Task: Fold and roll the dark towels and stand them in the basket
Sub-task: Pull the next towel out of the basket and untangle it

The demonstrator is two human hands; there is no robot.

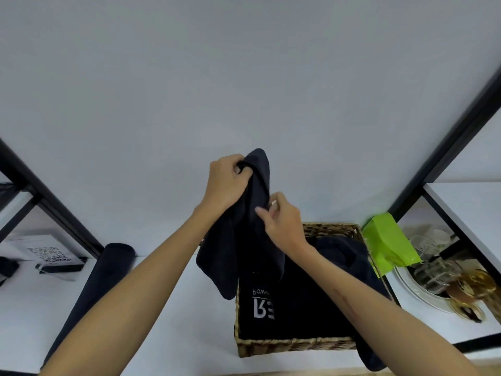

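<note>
A dark towel (238,240) hangs in the air above the table, in front of the white wall. My left hand (226,180) grips its top corner, fingers curled round the cloth. Lower down, my right hand (282,221) pinches the towel's edge. The towel's lower end droops over the left rim of the woven basket (292,346). Inside the basket lies dark cloth with white lettering (264,308). Another dark towel (352,256) drapes over the basket's right side, partly hidden by my right forearm. A long dark rolled towel (103,280) lies on the table at the left.
A green packet (387,242) leans at the basket's right. Glasses and gold-rimmed dishes on a white plate (423,297) crowd the far right. A QR-code card in a stand (51,253) sits at the far left. Black shelf-frame bars (48,202) slant on both sides.
</note>
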